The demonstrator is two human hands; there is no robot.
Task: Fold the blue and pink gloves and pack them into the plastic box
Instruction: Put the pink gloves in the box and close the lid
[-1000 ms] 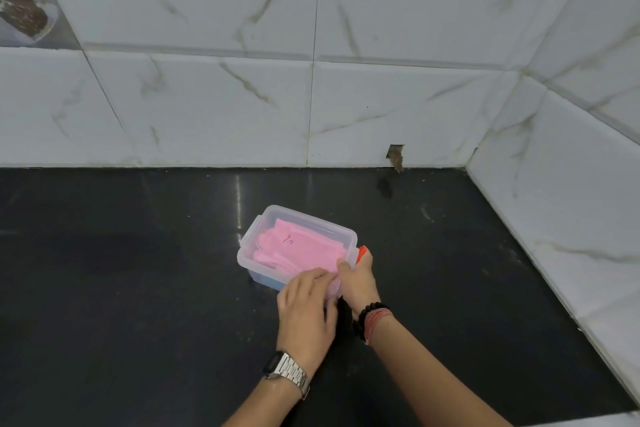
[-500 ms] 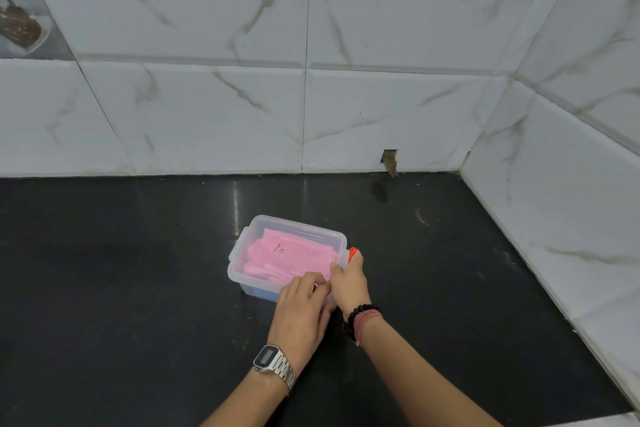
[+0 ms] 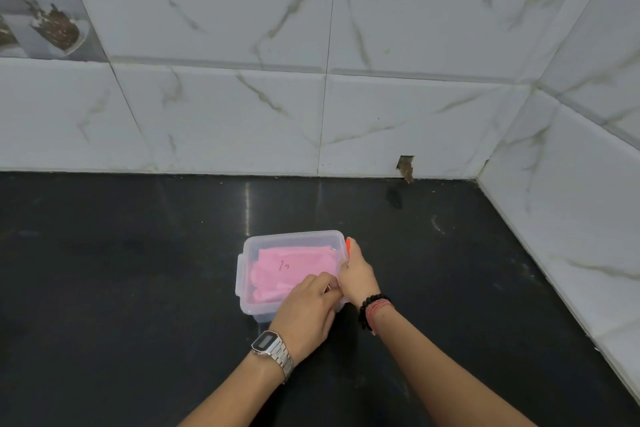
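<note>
Black counter [image 3: 138,288], plastic box [image 3: 249,246] w/ pink gloves [image 3: 294,267] lengthwise left-right, both hands [image 3: 304,312] seemingly gripping its near-right edge.

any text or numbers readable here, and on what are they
A dark handwritten mark on the pink glove inside the plastic box: it may read "12" or "7?", too blurred to be sure.
Digital wristwatch on the left wrist: its display is too small and dim to read.
Nothing else in view carries any text, label or brand.
</note>
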